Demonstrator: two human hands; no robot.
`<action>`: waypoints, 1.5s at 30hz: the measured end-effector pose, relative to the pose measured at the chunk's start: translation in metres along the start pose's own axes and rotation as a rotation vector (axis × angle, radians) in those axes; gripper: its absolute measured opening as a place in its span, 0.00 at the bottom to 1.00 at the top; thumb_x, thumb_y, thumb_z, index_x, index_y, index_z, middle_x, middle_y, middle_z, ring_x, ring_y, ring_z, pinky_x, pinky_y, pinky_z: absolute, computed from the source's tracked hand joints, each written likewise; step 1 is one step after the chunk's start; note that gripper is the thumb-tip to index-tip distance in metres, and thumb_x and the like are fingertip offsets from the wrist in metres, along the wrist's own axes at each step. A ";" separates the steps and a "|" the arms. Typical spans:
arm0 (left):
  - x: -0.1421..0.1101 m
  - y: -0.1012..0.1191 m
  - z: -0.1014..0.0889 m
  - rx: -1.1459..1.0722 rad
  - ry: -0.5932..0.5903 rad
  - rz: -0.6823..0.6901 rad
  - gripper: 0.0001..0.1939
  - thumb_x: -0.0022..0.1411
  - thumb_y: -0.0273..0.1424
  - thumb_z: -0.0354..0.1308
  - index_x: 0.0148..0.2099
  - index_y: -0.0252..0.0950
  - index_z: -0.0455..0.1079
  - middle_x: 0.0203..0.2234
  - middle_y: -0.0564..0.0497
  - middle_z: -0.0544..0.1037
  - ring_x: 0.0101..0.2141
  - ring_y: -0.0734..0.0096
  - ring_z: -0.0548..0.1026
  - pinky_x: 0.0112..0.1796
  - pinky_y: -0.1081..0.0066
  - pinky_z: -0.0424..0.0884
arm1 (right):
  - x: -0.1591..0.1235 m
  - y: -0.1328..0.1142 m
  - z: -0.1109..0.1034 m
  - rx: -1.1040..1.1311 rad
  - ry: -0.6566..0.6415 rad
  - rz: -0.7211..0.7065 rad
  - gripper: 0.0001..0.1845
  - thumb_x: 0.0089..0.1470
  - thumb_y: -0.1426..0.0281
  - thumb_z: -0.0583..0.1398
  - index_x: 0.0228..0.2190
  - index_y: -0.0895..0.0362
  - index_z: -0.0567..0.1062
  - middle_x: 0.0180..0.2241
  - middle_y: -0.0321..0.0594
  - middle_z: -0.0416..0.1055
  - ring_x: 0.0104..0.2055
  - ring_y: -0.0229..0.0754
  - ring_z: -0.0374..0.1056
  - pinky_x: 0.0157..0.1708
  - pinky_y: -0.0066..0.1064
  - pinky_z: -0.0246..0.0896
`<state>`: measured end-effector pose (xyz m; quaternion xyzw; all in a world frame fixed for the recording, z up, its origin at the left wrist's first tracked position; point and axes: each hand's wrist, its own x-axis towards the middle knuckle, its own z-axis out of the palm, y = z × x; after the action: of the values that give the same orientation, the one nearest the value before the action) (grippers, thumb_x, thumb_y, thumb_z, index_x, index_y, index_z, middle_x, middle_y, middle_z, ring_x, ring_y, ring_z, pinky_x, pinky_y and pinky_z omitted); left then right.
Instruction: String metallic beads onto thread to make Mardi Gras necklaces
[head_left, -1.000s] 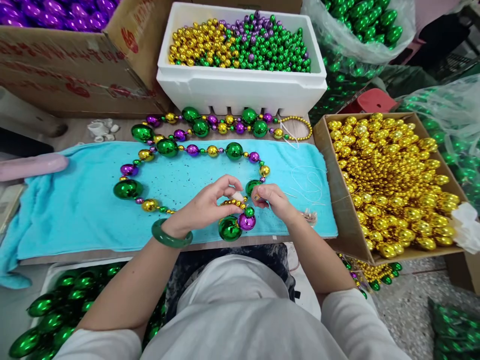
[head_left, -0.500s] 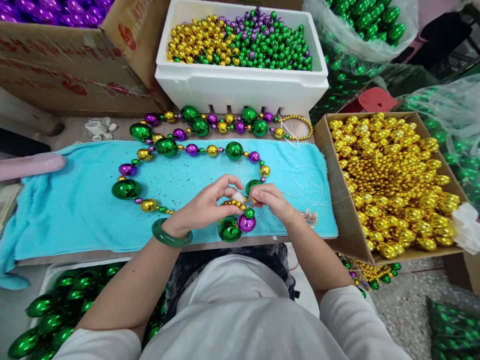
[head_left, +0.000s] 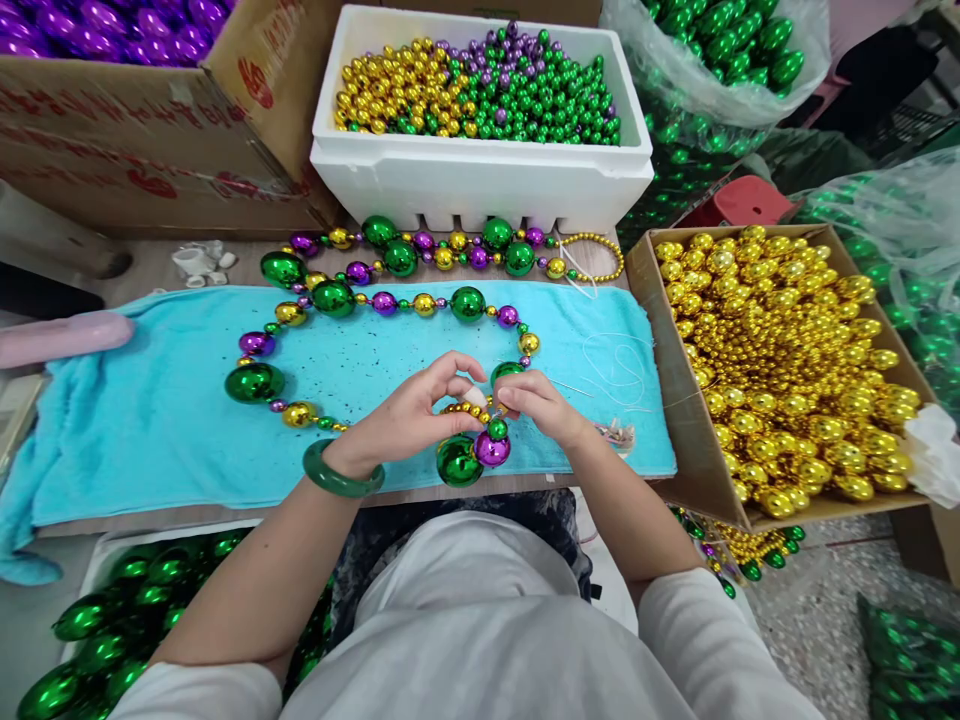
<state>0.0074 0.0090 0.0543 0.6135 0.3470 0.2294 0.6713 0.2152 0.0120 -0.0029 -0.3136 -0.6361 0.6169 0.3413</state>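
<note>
My left hand [head_left: 427,410], with a green bangle [head_left: 343,470] at its wrist, is closed on a short string of small gold beads [head_left: 466,410]. A bit of white wrap shows on one of its fingers. My right hand [head_left: 541,402] pinches close beside it, at the end of the gold beads; what lies between its fingertips is too small to name. Below both hands hang a large green bead [head_left: 459,460] and a purple bead [head_left: 493,449]. They belong to a bead necklace [head_left: 334,298] of green, purple and gold that loops over the blue towel [head_left: 187,420].
Behind the towel stands a white foam box [head_left: 480,180] of small beads. To the right is a cardboard box [head_left: 690,480] of gold beads; at the back left, another carton [head_left: 135,150] holds purple ones. A thin white thread [head_left: 619,375] lies on the towel's right part.
My right hand has shifted slightly left, closer to my left hand. My left hand stays nearly in place, and the necklace loop lies as before.
</note>
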 end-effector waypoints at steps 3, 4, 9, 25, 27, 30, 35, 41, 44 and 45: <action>0.000 -0.001 0.000 -0.006 -0.011 0.003 0.17 0.60 0.29 0.61 0.48 0.39 0.60 0.32 0.54 0.75 0.36 0.74 0.74 0.38 0.73 0.73 | 0.001 0.002 0.000 -0.010 -0.007 -0.012 0.27 0.59 0.51 0.54 0.17 0.55 0.62 0.16 0.33 0.57 0.20 0.34 0.53 0.23 0.30 0.47; 0.000 -0.001 0.000 -0.008 -0.015 0.004 0.17 0.60 0.29 0.61 0.48 0.39 0.60 0.32 0.55 0.75 0.35 0.74 0.74 0.38 0.73 0.73 | 0.001 0.002 0.000 -0.016 -0.009 -0.014 0.27 0.59 0.51 0.54 0.17 0.55 0.61 0.16 0.33 0.57 0.21 0.34 0.53 0.23 0.30 0.47; 0.001 -0.002 0.000 -0.006 -0.015 0.007 0.16 0.60 0.29 0.61 0.48 0.39 0.60 0.33 0.55 0.74 0.36 0.74 0.74 0.38 0.73 0.72 | 0.001 0.004 0.000 -0.018 -0.006 -0.016 0.28 0.59 0.50 0.54 0.17 0.56 0.62 0.16 0.33 0.57 0.21 0.34 0.53 0.23 0.30 0.47; -0.001 -0.002 -0.001 0.010 -0.016 0.004 0.16 0.60 0.29 0.61 0.48 0.40 0.60 0.34 0.55 0.75 0.35 0.75 0.74 0.37 0.75 0.71 | 0.001 -0.002 0.002 -0.051 -0.021 0.004 0.29 0.58 0.47 0.53 0.18 0.56 0.62 0.17 0.33 0.56 0.22 0.34 0.52 0.24 0.30 0.47; -0.001 -0.002 -0.001 0.010 -0.009 0.008 0.16 0.60 0.29 0.61 0.48 0.39 0.60 0.34 0.55 0.74 0.36 0.75 0.74 0.37 0.74 0.71 | 0.001 -0.004 0.002 -0.061 -0.026 0.004 0.30 0.58 0.45 0.52 0.18 0.56 0.62 0.17 0.32 0.56 0.22 0.34 0.51 0.24 0.30 0.47; -0.002 -0.003 -0.001 0.015 -0.004 0.010 0.16 0.60 0.30 0.61 0.48 0.39 0.60 0.33 0.54 0.74 0.37 0.73 0.75 0.37 0.73 0.72 | 0.001 -0.006 0.002 -0.068 -0.028 0.001 0.30 0.58 0.44 0.52 0.18 0.56 0.62 0.17 0.32 0.56 0.22 0.34 0.51 0.24 0.30 0.47; -0.002 -0.003 -0.001 0.032 0.001 0.002 0.17 0.59 0.31 0.62 0.48 0.39 0.60 0.33 0.54 0.75 0.37 0.72 0.75 0.38 0.72 0.72 | 0.000 -0.006 0.006 -0.060 -0.026 0.002 0.31 0.57 0.44 0.52 0.18 0.56 0.62 0.17 0.33 0.56 0.22 0.34 0.53 0.23 0.29 0.48; -0.006 0.000 -0.002 0.067 0.036 -0.004 0.17 0.60 0.31 0.61 0.49 0.40 0.59 0.34 0.53 0.76 0.36 0.72 0.75 0.37 0.72 0.73 | -0.004 0.001 -0.013 -0.127 0.388 0.076 0.35 0.57 0.40 0.45 0.24 0.57 0.69 0.21 0.38 0.65 0.22 0.37 0.59 0.24 0.30 0.53; -0.012 0.005 -0.002 0.149 0.060 0.038 0.17 0.61 0.31 0.60 0.50 0.40 0.60 0.35 0.52 0.76 0.37 0.71 0.76 0.38 0.70 0.73 | -0.010 0.005 -0.040 -0.555 0.686 0.288 0.33 0.62 0.45 0.43 0.29 0.57 0.73 0.26 0.41 0.70 0.29 0.40 0.65 0.29 0.29 0.54; -0.014 0.008 -0.001 0.199 0.072 0.062 0.17 0.62 0.31 0.60 0.51 0.40 0.60 0.35 0.52 0.77 0.37 0.70 0.76 0.40 0.70 0.73 | -0.012 0.007 -0.048 -0.731 0.719 0.379 0.30 0.62 0.47 0.46 0.30 0.57 0.74 0.27 0.42 0.72 0.31 0.41 0.67 0.30 0.30 0.54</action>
<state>-0.0019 0.0008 0.0646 0.6789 0.3730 0.2362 0.5867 0.2614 0.0300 -0.0102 -0.7121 -0.5847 0.2600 0.2889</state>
